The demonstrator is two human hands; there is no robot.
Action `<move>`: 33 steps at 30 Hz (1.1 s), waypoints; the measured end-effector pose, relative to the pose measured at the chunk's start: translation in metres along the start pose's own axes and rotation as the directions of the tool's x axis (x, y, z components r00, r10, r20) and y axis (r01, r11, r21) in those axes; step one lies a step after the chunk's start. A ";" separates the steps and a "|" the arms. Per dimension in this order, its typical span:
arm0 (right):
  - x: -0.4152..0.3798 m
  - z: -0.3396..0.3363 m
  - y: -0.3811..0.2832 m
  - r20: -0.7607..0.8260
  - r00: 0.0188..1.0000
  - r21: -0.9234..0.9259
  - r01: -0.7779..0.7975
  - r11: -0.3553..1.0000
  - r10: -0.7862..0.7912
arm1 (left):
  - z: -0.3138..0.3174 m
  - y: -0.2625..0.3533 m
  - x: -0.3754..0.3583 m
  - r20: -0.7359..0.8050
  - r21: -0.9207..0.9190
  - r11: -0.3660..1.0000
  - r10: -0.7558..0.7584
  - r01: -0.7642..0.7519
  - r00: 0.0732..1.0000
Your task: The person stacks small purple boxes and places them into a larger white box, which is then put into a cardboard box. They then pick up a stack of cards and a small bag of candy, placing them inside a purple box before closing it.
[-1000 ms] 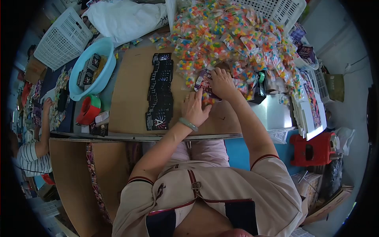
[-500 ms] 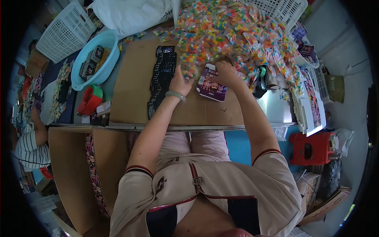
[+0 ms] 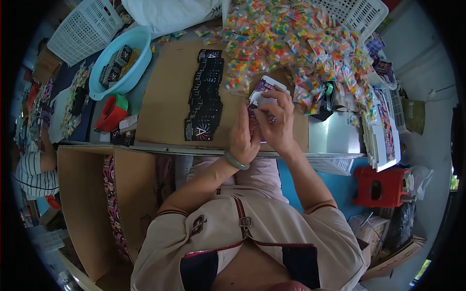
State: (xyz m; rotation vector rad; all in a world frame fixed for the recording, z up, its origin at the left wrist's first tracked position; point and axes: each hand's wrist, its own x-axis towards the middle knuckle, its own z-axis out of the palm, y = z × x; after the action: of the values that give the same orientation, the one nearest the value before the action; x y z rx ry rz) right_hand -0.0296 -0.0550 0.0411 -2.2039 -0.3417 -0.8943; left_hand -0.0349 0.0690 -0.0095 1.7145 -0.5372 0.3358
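A small purple printed box (image 3: 262,88) with a white open flap is between my two hands, above the brown cardboard sheet. My left hand (image 3: 243,135), wearing a pale green bangle, presses along the box's left side with its fingers held together. My right hand (image 3: 279,121) grips the box from the right, thumb and fingers bent over its face. Both hands cover much of the box, so its contents are hidden. Left of them lies an overlapping row of black cards (image 3: 206,94). Beyond the hands spreads a heap of clear candy packets (image 3: 276,43).
A light-blue basin (image 3: 97,72) holding black boxes stands at the left, near a red tape dispenser (image 3: 110,114). A black tape dispenser (image 3: 324,104) is on the right. Below the table edge stands an open carton (image 3: 82,203). Another person's striped sleeve (image 3: 31,167) shows far left.
My left hand has moved from the candy packets to the box's left side. The box is now drawn closer and turned more upright, with my right hand bent over it.
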 end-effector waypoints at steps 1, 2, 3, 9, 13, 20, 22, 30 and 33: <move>-0.006 0.004 -0.007 0.015 0.983 0.254 -0.181 0.950 0.183 | -0.003 0.001 -0.008 -0.033 0.101 0.993 0.059 -0.055 0.998; -0.009 0.006 -0.017 0.014 0.975 0.301 -0.214 0.929 0.220 | -0.006 0.000 -0.013 -0.059 0.205 0.973 0.119 -0.105 0.991; -0.006 0.006 -0.025 0.017 0.974 0.304 -0.219 0.927 0.224 | -0.011 0.002 -0.013 -0.057 0.209 0.973 0.115 -0.100 0.992; -0.014 0.004 -0.026 -0.045 0.996 0.081 -0.074 0.994 0.078 | -0.057 0.009 -0.011 -0.112 0.142 0.989 0.050 -0.034 0.992; -0.054 0.016 -0.013 0.385 0.755 0.367 -0.652 0.663 0.530 | -0.062 -0.005 -0.028 -0.069 -0.335 0.909 -0.287 0.249 0.955; -0.075 0.038 -0.027 0.137 0.870 0.454 -0.481 0.750 0.474 | -0.045 -0.009 -0.047 -0.085 -0.129 0.960 -0.259 0.247 0.962; -0.059 0.035 -0.045 0.037 0.988 0.266 -0.155 0.951 0.150 | -0.044 0.001 -0.051 -0.043 -0.285 0.879 -0.409 0.381 0.912; -0.082 0.043 -0.031 0.093 0.920 0.347 -0.388 0.854 0.380 | -0.053 -0.007 -0.060 -0.217 -0.032 0.961 -0.276 0.276 0.936; -0.082 0.039 -0.035 0.147 0.895 0.322 -0.445 0.836 0.420 | -0.060 -0.004 -0.057 -0.151 -0.294 0.874 -0.443 0.388 0.883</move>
State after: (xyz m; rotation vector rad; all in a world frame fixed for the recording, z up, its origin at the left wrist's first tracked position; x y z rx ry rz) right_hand -0.0864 -0.0010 -0.0165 -1.8708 -0.0177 -0.4633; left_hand -0.0775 0.1377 -0.0290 1.4714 -0.0360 0.1271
